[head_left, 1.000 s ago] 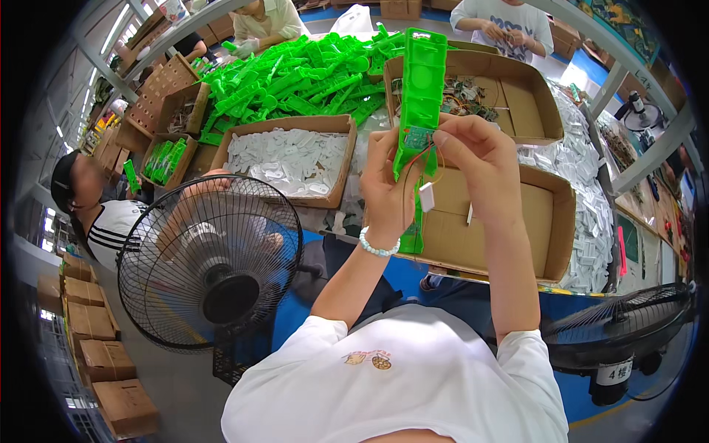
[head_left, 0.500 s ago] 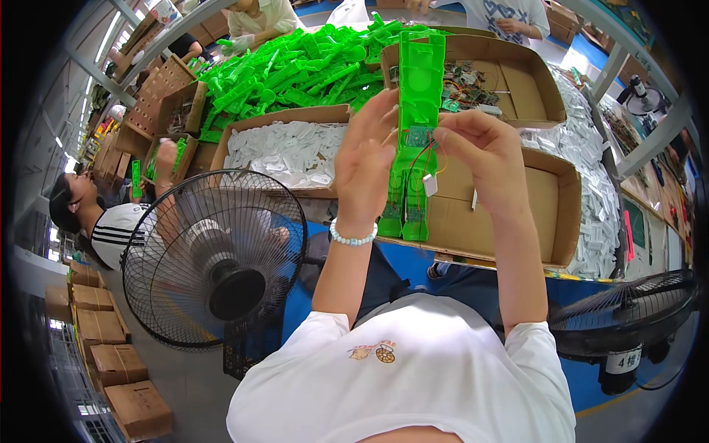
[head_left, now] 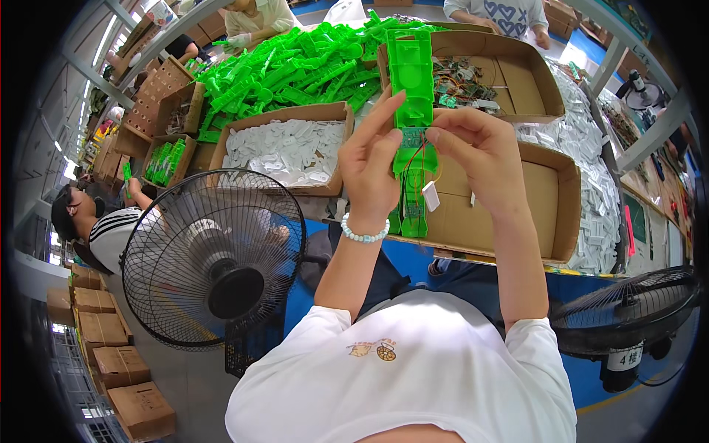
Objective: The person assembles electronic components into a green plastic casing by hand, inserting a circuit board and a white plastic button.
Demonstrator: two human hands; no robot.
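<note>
A long green plastic housing (head_left: 411,81) stands lengthwise before me, over the edge of a cardboard box. My left hand (head_left: 371,173) grips it from the left, thumb on a small green circuit board (head_left: 412,137) seated midway along it. At the board's right edge, the fingertips of my right hand (head_left: 484,159) are pinched together. Red, black and yellow wires run down from the board through the housing's lower part. A white rectangular piece (head_left: 430,196) hangs from the wires. My right fingers partly hide the board's edge.
Behind lies a heap of green housings (head_left: 295,70). A box of white parts (head_left: 284,151) stands left, a box of wired boards (head_left: 509,70) at the back right. Black fans (head_left: 214,258) flank me. Co-workers are at the far side and left, one holding a green piece.
The housing has shifted slightly left in my hands. My left thumb has come onto the circuit board, beside my right fingertips. The co-worker at left has lowered a raised hand.
</note>
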